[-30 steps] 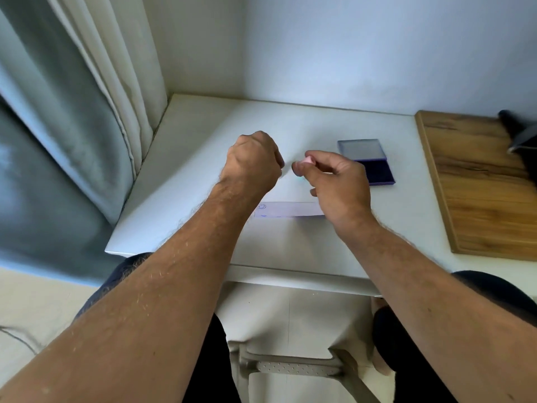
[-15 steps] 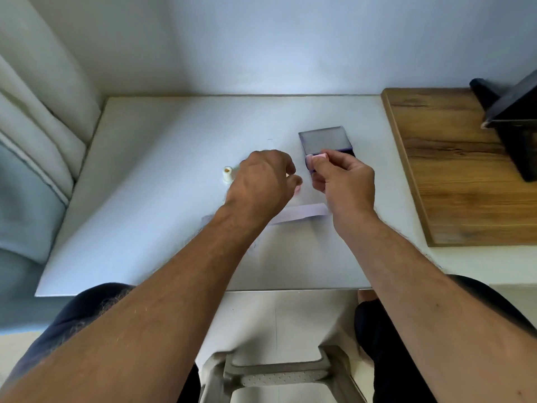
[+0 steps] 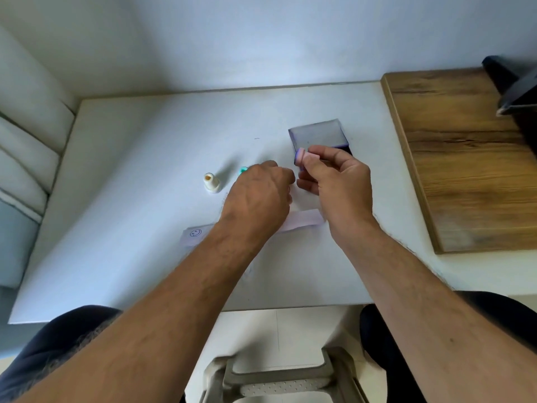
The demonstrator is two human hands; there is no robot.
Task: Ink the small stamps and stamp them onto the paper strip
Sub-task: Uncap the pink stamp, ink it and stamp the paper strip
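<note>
- A person sits at a white table (image 3: 122, 199), both bare forearms reaching forward over it.
- The right hand (image 3: 337, 181) pinches a small pink stamp (image 3: 303, 156) between thumb and forefinger, the other fingers curled loosely beneath; the stamp is a short cylinder held on its side, its round face turned left and rimmed with purple ink; it is lifted just in front of the ink pad.
- The ink pad (image 3: 318, 135) lies open on the table beyond the hand; a flat square with a grey-purple sheen and a darker violet edge.
- The left hand (image 3: 258, 196) is curled knuckles-up over the middle of the paper strip; its fingertips are hidden, so I cannot tell whether they grip anything or only press down.
- The paper strip (image 3: 305, 219) is pale lilac, lying flat and slightly slanted on the table; its left end (image 3: 196, 235) bears a blue smiley-face print.
- A white stamp (image 3: 211, 183) stands upright left of the left hand, its top orange-brown; a teal stamp (image 3: 243, 170) peeks out just behind the knuckles, mostly hidden.
- A wooden board (image 3: 465, 170) lies at the right, a dark object (image 3: 514, 85) on its far corner.
</note>
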